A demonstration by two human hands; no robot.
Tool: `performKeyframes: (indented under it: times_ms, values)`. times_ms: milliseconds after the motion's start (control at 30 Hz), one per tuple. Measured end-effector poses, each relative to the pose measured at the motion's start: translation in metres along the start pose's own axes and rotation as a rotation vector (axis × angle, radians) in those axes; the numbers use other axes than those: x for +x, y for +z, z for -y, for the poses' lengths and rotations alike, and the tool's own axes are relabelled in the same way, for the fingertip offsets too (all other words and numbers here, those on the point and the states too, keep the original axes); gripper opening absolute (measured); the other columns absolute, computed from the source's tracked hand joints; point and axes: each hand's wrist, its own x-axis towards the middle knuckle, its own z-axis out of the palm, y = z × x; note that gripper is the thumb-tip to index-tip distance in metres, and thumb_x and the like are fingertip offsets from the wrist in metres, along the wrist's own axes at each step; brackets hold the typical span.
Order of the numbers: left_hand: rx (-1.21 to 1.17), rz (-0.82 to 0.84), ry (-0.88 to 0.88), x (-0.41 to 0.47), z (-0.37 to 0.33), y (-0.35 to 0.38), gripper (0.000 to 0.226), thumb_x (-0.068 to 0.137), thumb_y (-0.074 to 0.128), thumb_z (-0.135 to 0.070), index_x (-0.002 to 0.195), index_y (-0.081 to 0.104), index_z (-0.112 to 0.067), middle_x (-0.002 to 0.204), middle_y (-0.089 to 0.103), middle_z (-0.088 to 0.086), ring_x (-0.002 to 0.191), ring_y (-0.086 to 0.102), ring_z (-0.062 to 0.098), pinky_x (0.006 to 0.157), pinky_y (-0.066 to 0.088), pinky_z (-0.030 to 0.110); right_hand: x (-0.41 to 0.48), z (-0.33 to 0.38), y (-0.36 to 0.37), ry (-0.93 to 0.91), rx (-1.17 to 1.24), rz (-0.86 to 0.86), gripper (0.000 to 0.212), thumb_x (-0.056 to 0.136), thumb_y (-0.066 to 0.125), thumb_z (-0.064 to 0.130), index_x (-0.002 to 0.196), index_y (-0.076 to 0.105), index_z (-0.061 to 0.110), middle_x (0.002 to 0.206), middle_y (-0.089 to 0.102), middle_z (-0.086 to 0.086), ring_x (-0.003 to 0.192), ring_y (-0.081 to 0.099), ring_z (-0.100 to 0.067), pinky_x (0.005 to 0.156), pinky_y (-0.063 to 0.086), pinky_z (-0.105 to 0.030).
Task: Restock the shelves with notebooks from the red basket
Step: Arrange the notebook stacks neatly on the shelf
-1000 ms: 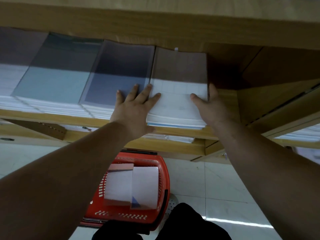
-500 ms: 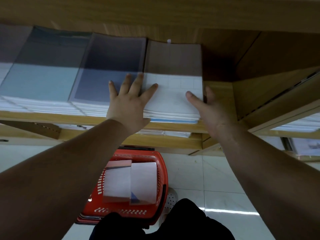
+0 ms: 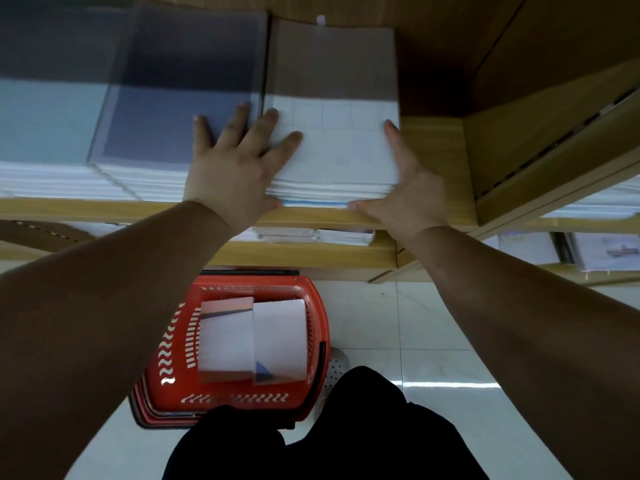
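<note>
1. The left hand (image 3: 232, 164) lies flat on the shelf's stacks with its fingers straight and spread, grasping nothing. Its outer fingers rest on the grey-purple stack (image 3: 173, 126), and its forefinger and middle finger reach onto the white notebook stack (image 3: 332, 147).
2. The left thumb sits at the front left corner of the white notebook stack, against its page edges.
3. The right hand (image 3: 405, 181) is pressed against the right side of the same stack, fingers straight and together and pointing towards the back of the shelf. Its thumb runs along the stack's lower front edge; whether it slips underneath is hard to tell.
4. The white notebook stack sits at the right end of the wooden shelf (image 3: 104, 209), touching the grey-purple stack on its left, with bare board to its right. A blue cover edge shows near its bottom.
5. A pale blue stack (image 3: 45, 123) lies left of the grey-purple one.
6. Below on the tiled floor (image 3: 415, 323) stands the red basket (image 3: 322, 306), just in front of the person's dark trousers (image 3: 329, 438). It holds 2 notebooks side by side: the left notebook (image 3: 225, 341) and the right notebook (image 3: 280, 337).
7. A lower shelf (image 3: 311, 254) carries more wrapped packs.
</note>
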Motion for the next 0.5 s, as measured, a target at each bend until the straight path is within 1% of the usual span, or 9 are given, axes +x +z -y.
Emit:
performKeyframes:
  times_ms: [67, 100, 133, 167, 233, 300, 367, 433, 500]
  values:
    - [-0.001, 0.019, -0.014, 0.000, -0.002, -0.002, 0.100, 0.081, 0.076, -0.052, 0.160, 0.018, -0.033, 0.169, 0.015, 0.008, 0.154, 0.010, 0.040, 0.114, 0.013, 0.076, 0.001, 0.000, 0.002, -0.007, -0.001, -0.002, 0.121, 0.066, 0.094, 0.034, 0.159, 0.016, 0.044, 0.149, 0.049, 0.008, 0.120, 0.043, -0.001, 0.100, 0.040, -0.017]
    - [-0.001, 0.035, -0.030, 0.000, -0.003, -0.003, 0.100, 0.082, 0.074, -0.053, 0.160, 0.016, -0.034, 0.169, 0.012, 0.007, 0.154, 0.008, 0.038, 0.114, 0.012, 0.075, 0.000, -0.001, 0.002, -0.009, -0.015, -0.011, 0.121, 0.066, 0.094, 0.035, 0.159, 0.016, 0.045, 0.154, 0.044, 0.006, 0.126, 0.043, -0.004, 0.105, 0.041, -0.021]
    - [-0.003, 0.050, -0.046, 0.000, -0.005, -0.005, 0.100, 0.083, 0.073, -0.054, 0.160, 0.013, -0.035, 0.169, 0.009, 0.005, 0.155, 0.005, 0.037, 0.115, 0.012, 0.074, 0.000, -0.001, 0.001, -0.006, -0.059, -0.024, 0.121, 0.066, 0.094, 0.038, 0.159, 0.016, 0.045, 0.161, 0.032, 0.002, 0.137, 0.039, -0.013, 0.111, 0.040, -0.028]
    - [-0.005, 0.062, -0.058, 0.000, -0.007, -0.007, 0.100, 0.083, 0.072, -0.055, 0.160, 0.011, -0.036, 0.170, 0.006, 0.005, 0.155, 0.004, 0.036, 0.116, 0.012, 0.073, -0.001, 0.000, -0.002, -0.004, -0.142, -0.040, 0.121, 0.066, 0.093, 0.044, 0.158, 0.015, 0.046, 0.167, 0.018, -0.001, 0.147, 0.030, -0.023, 0.116, 0.038, -0.036]
    - [-0.009, 0.082, -0.075, 0.000, -0.009, -0.010, 0.102, 0.085, 0.070, -0.056, 0.160, 0.005, -0.038, 0.170, 0.001, 0.003, 0.156, 0.001, 0.034, 0.117, 0.012, 0.072, -0.005, 0.002, -0.007, -0.087, -0.365, -0.073, 0.118, 0.068, 0.087, 0.056, 0.158, 0.012, 0.046, 0.170, -0.005, -0.002, 0.155, 0.010, -0.034, 0.120, 0.028, -0.049]
    - [-0.018, 0.098, -0.086, -0.002, -0.011, -0.013, 0.104, 0.086, 0.069, -0.055, 0.160, -0.002, -0.038, 0.170, -0.005, 0.002, 0.156, -0.003, 0.033, 0.118, 0.011, 0.069, -0.006, 0.008, -0.009, -0.255, -0.567, -0.067, 0.110, 0.076, 0.078, 0.059, 0.159, 0.008, 0.045, 0.170, -0.010, -0.001, 0.156, -0.004, -0.033, 0.121, 0.016, -0.055]
    - [-0.019, 0.124, -0.089, -0.005, -0.012, -0.015, 0.110, 0.084, 0.068, -0.060, 0.159, -0.009, -0.038, 0.170, -0.012, 0.001, 0.156, -0.007, 0.033, 0.120, 0.010, 0.067, -0.004, 0.015, -0.004, -0.389, -0.701, -0.012, 0.097, 0.087, 0.066, 0.059, 0.159, 0.004, 0.043, 0.171, -0.009, 0.000, 0.156, -0.010, -0.031, 0.123, 0.009, -0.055]
    - [-0.041, 0.162, -0.091, -0.009, -0.013, -0.018, 0.115, 0.082, 0.068, -0.063, 0.159, -0.014, -0.037, 0.169, -0.018, 0.000, 0.155, -0.012, 0.032, 0.121, 0.007, 0.066, -0.001, 0.021, 0.001, -0.398, -0.720, 0.057, 0.090, 0.095, 0.059, 0.054, 0.159, -0.002, 0.044, 0.171, -0.010, 0.002, 0.156, -0.013, -0.029, 0.124, 0.015, -0.054]
    - [-0.091, 0.199, -0.096, -0.012, -0.012, -0.023, 0.116, 0.082, 0.069, -0.062, 0.159, -0.014, -0.037, 0.168, -0.020, -0.001, 0.155, -0.015, 0.030, 0.122, 0.005, 0.064, 0.001, 0.024, 0.002, -0.363, -0.690, 0.104, 0.089, 0.097, 0.059, 0.048, 0.159, -0.005, 0.044, 0.170, -0.012, 0.004, 0.156, -0.016, -0.028, 0.123, 0.024, -0.051]
